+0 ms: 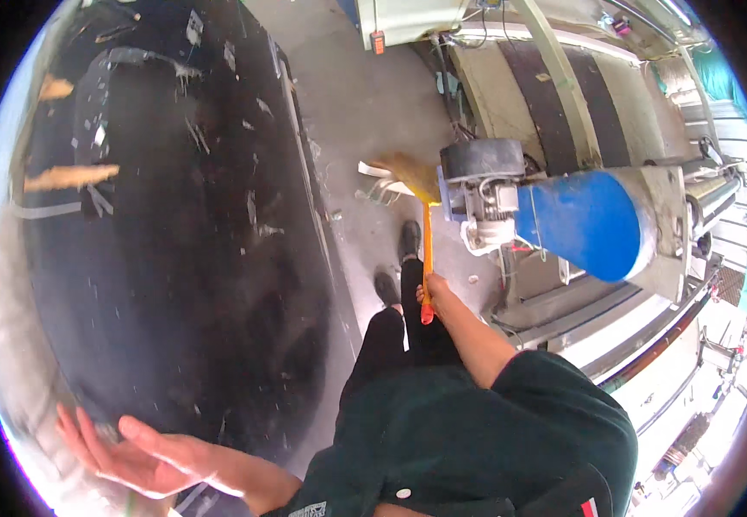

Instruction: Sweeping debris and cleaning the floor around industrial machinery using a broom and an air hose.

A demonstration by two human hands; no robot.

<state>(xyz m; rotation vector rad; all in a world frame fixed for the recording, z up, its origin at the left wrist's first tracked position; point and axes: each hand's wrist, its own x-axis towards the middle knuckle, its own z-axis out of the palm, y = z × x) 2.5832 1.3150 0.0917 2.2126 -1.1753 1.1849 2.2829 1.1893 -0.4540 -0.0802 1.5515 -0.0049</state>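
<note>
Fingers of the right hand [436, 293] wrap a yellow-handled broom [428, 237], centre; left hand [154, 457] half-open, empty, lower left. Grey floor [330, 95] borders the scuffed black surface's [192, 276] long edge.

Beyond our right hand [436, 291] we have grey floor [322, 86]; left of the hand, a broad black surface [184, 276] strewn with scraps [72, 178]. To the hand's right stands a machine [666, 211] with a blue cylinder [580, 224]; farther right, pale slats [739, 179] glow in bright light.

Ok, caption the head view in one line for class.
Right hand grips a yellow broom; left hand is open.
</note>
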